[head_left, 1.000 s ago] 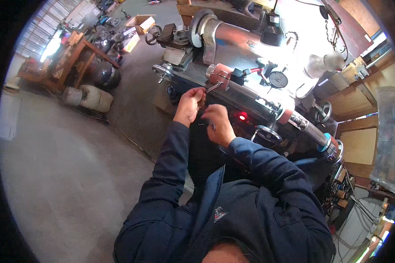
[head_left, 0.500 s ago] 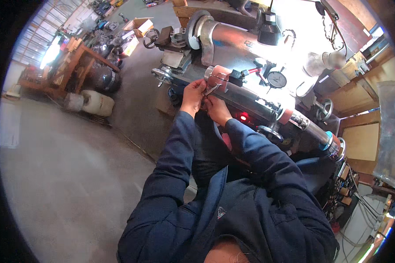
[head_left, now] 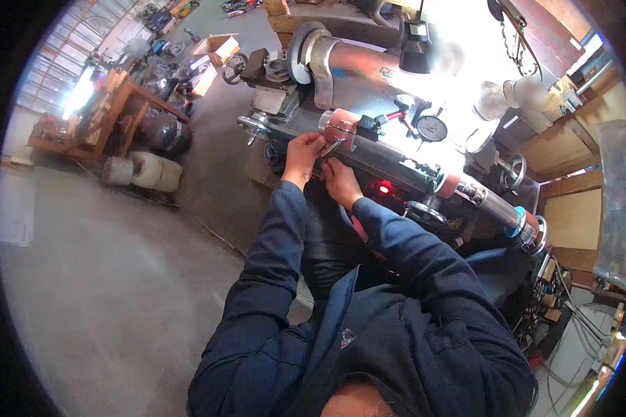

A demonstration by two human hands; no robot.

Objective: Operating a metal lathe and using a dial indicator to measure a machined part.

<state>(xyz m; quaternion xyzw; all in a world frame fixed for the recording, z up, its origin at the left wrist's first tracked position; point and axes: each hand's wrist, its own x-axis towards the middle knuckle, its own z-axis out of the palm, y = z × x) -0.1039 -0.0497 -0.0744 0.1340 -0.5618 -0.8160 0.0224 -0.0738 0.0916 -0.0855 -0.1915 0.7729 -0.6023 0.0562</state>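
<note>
My left hand point(head_left: 302, 160) is closed, thumb and fingertips pinched at a slim silvery metal piece point(head_left: 332, 146) just below a reddish-brown cylindrical fitting point(head_left: 340, 126). Close by on the right, my right hand point(head_left: 341, 182) has its fingers curled in; whatever they grip is hidden. The fitting has a bright metal ring at its left end and sits on a long dark metal bar point(head_left: 389, 152) of a grinding machine. A dial gauge point(head_left: 431, 128) on a red-and-black jointed arm point(head_left: 394, 117) stands to the right of the fitting.
Behind lies a large copper-coloured cylinder point(head_left: 358, 62). Handwheels point(head_left: 426, 214) and a glowing red lamp point(head_left: 384, 187) are on the machine's near side. A brown wooden stand point(head_left: 118, 115) and a whitish jug point(head_left: 158, 172) stand at the left. Cables point(head_left: 583, 326) hang at the lower right.
The machine has shifted slightly left in the picture. Both hands stay by the fitting, and the right hand sits slightly lower relative to it.
</note>
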